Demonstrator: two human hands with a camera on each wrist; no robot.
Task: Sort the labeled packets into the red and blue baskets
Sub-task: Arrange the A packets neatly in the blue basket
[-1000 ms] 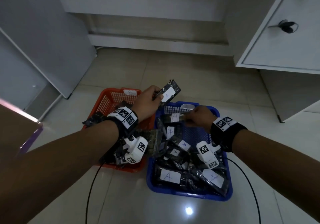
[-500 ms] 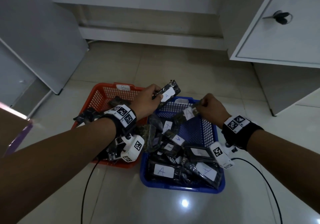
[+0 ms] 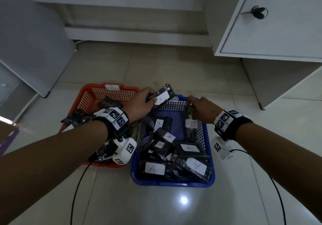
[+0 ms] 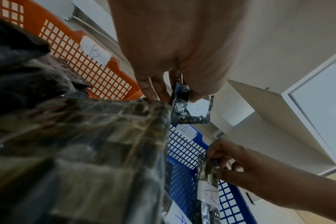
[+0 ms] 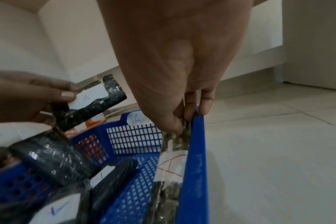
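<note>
Pale floor tiles carry the blue basket (image 3: 171, 183) at near right, its far wall tagged A and its floor piled with A-labelled packets, with the red basket (image 3: 90, 92) tagged B touching its left side. Since half a second ago the right hand (image 3: 203, 110) has lowered its pinched A packet (image 3: 190, 122) inside the right wall, so release looks close. Farther off, the left hand (image 3: 139, 105) still grips another A packet (image 3: 163, 98) above the far rim, likely next.

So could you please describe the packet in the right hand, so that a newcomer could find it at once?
Start at the blue basket, tagged A on its far wall. Along its right wall the right hand pinches the top of a dark packet hanging upright. Unlike its neighbours' blue letters, its white label's A is red.
</note>
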